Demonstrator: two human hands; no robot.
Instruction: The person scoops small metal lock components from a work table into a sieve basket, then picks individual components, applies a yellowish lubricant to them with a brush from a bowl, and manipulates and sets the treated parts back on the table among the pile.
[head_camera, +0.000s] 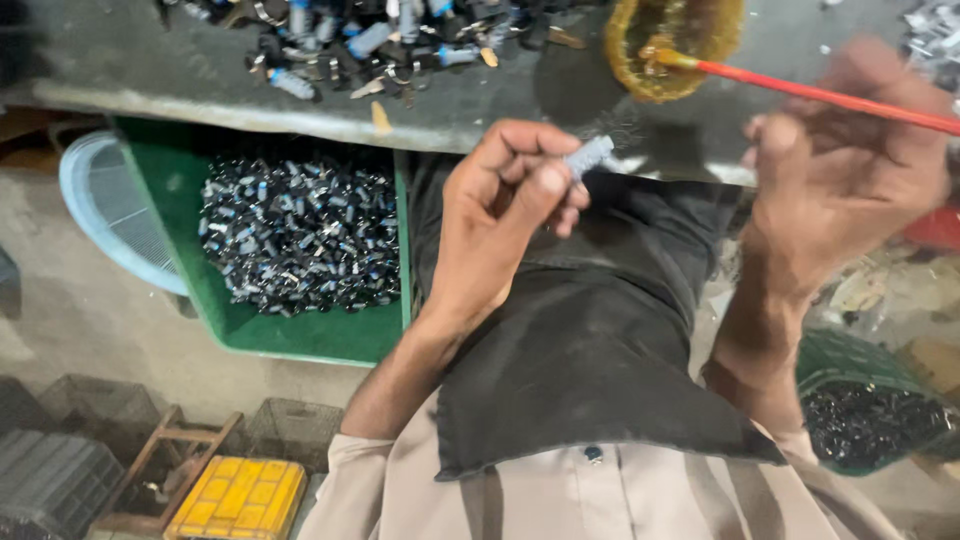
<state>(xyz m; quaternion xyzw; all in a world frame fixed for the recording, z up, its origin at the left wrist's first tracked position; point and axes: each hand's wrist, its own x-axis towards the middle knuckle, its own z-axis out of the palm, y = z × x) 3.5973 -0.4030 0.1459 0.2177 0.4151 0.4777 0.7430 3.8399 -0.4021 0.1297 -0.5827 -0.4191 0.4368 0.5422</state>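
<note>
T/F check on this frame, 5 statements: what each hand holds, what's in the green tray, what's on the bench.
1. The left hand pinches a small grey cylindrical part at its fingertips. True.
2. The right hand is empty. False: it holds a thin red-handled brush.
3. The brush tip rests in a round yellowish dish on the grey bench top. True.
4. The green plastic tray under the bench holds yellow blocks. False: it holds a heap of small black and grey parts.
5. The bench top is bare apart from the dish. False: a pile of small black and blue-grey parts lies on it.
</note>
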